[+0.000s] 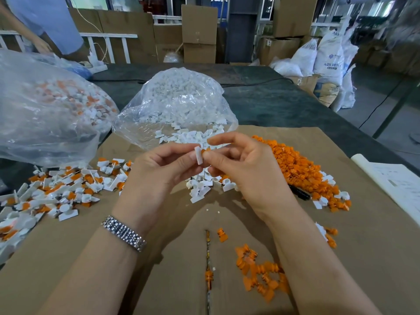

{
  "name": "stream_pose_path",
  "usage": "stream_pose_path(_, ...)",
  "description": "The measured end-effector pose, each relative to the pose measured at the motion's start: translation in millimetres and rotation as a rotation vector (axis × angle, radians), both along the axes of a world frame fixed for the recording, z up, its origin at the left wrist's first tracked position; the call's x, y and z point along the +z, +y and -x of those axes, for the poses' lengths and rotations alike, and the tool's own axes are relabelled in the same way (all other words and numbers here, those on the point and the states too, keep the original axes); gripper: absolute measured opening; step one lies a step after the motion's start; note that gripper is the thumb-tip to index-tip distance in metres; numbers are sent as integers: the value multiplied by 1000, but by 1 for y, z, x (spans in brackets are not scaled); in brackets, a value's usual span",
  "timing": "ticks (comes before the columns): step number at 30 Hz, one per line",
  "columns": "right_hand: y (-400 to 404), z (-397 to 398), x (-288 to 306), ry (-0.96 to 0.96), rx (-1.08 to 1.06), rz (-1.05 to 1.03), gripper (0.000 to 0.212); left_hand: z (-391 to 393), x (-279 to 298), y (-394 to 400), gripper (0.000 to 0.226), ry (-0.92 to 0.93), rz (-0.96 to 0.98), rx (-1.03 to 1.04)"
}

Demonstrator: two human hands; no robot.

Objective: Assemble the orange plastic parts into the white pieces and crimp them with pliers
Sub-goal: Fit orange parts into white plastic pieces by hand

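Observation:
My left hand (163, 171) pinches a small white piece (199, 155) between thumb and fingers, above the middle of the cardboard. My right hand (245, 164) pinches an orange part (206, 151) against the white piece's right side; most of the orange part is hidden by the fingertips. Loose white pieces (200, 187) lie just below the hands. A long heap of orange parts (300, 169) runs along the right. A black tool handle (301, 193) pokes out from under that heap; I cannot tell whether it is the pliers.
Joined white-and-orange pieces (56, 192) are spread at the left. A clear bag of white pieces (179, 103) stands open behind the hands, another bag of mixed pieces (45, 105) at far left. More orange parts (261, 273) lie near my right forearm. Paper sheets (395, 185) sit at the right edge.

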State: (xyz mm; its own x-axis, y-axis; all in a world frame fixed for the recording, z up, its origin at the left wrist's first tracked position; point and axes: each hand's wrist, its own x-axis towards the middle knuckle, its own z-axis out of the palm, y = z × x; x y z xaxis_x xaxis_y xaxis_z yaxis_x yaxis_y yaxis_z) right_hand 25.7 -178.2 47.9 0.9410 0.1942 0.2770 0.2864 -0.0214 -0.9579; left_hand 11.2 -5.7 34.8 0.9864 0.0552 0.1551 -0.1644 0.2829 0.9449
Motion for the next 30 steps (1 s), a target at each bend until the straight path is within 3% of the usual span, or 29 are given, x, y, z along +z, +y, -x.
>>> stream_pose_path(2, -1, 0, 1, -37, 48, 34, 25, -3, 0, 2, 20, 87, 123, -68)
stream_pose_path(5, -3, 0, 0, -136, 55, 175, 26, -5, 0, 6, 19, 143, 148, -125)
stream_pose_path(8, -2, 0, -2, -253, -16, 292, 22, -4, 1, 7, 17, 150, 158, -152)
stream_pose_path(12, 2, 3, -2, -398, -129, 298, 8, -3, 0, 6, 17, 106, 172, -158)
stream_pose_path(18, 9, 7, -6, -311, -212, 305, 11, -3, 0, 3, 16, 29, 139, -70)
stream_pose_path(23, 6, 3, -3, -186, -140, 283, 15, -5, -1, 2, 14, 116, 211, -118)
stream_pose_path(26, 8, 4, -3, -205, -145, 243, 2, -5, 0, 2, 16, 128, 220, -145)
stream_pose_path(30, 13, 6, -7, -219, -177, 279, 6, -6, -1, 3, 16, 108, 236, -121)
